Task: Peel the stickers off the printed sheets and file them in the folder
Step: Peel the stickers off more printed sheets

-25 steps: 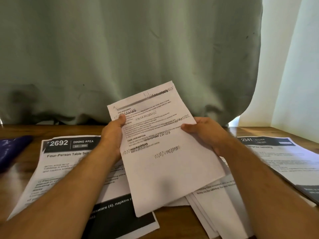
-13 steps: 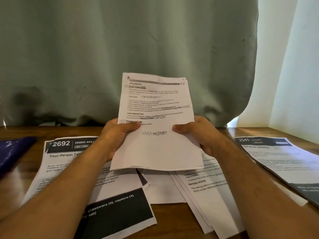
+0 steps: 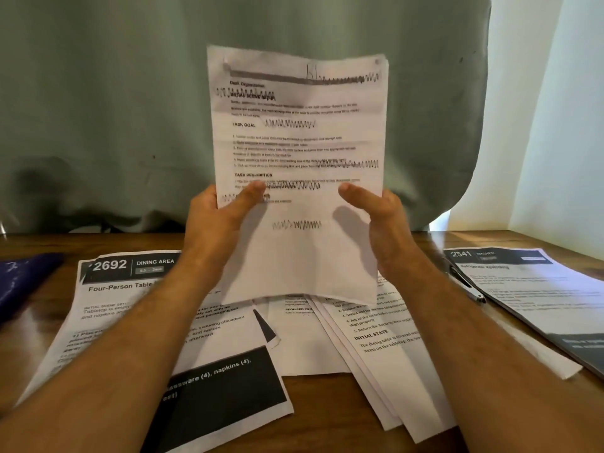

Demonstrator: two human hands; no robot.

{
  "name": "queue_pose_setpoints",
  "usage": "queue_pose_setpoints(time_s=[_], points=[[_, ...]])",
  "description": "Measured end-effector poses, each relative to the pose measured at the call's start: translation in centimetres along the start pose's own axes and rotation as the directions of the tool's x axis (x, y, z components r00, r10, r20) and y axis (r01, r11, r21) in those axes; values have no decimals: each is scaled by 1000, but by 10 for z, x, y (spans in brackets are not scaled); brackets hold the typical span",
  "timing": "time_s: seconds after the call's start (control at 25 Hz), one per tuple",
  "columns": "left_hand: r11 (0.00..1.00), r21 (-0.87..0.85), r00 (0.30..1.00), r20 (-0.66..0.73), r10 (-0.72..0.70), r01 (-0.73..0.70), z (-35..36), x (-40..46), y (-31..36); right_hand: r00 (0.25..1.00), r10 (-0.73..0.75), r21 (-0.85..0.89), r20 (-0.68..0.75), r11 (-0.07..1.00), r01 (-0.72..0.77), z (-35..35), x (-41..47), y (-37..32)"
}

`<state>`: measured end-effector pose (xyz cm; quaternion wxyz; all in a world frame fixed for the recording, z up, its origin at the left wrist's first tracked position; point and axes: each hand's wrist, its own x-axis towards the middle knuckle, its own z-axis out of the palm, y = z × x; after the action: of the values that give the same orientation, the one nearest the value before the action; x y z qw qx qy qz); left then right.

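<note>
Printed white paper sheets [image 3: 304,243] scribbled over in pen are standing upright between your hands, your left hand [image 3: 217,223] pinching one edge, your right hand [image 3: 380,223] curling round the other; you are checking for stickers, so next comes peeling.

Held-up sheet [image 3: 295,158]: headings "TASK GOAL" and "TASK DESCRIPTION", body text blurred, several lines scribbled over. Left sheet on the table [image 3: 108,299]: "2692", "DINING AREA", "Four-Person Table", lower black band "napkins (4)". Middle stack [image 3: 385,348]: "INITIAL STATE". Right sheet [image 3: 523,282]: "KITCHEN"; number blurred, maybe 2541.
</note>
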<state>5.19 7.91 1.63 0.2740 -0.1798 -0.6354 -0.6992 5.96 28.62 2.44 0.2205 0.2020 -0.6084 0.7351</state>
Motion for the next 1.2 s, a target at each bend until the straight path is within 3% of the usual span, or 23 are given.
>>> queue_pose_setpoints(time_s=[0.16,0.4,0.56,0.72,0.96,1.08,1.2], points=[[977,-115,984,39,-175,178,-2,-3,-10,989,122,-23,-85,992,-124,-3,-1,7],[995,95,999,-38,19,-15,3,-4,-4,996,-8,-220,-84,975,-11,-2,-1,-4],[983,176,998,-49,-50,58,10,-11,-13,996,57,-346,-75,935,-80,2,-3,2],[995,68,996,-56,-68,71,7,-8,-12,990,-7,-317,-138,948,-38,1,-2,-1],[992,-11,991,-21,-129,129,7,-7,-14,987,62,-361,-149,926,-112,2,-6,-1],[947,-212,970,68,-233,243,0,1,-8,989,-12,-312,-144,950,-34,-1,-4,-8],[875,-227,897,230,-377,427,-10,4,-8,994,64,-124,-89,989,-75,-3,-5,-9]])
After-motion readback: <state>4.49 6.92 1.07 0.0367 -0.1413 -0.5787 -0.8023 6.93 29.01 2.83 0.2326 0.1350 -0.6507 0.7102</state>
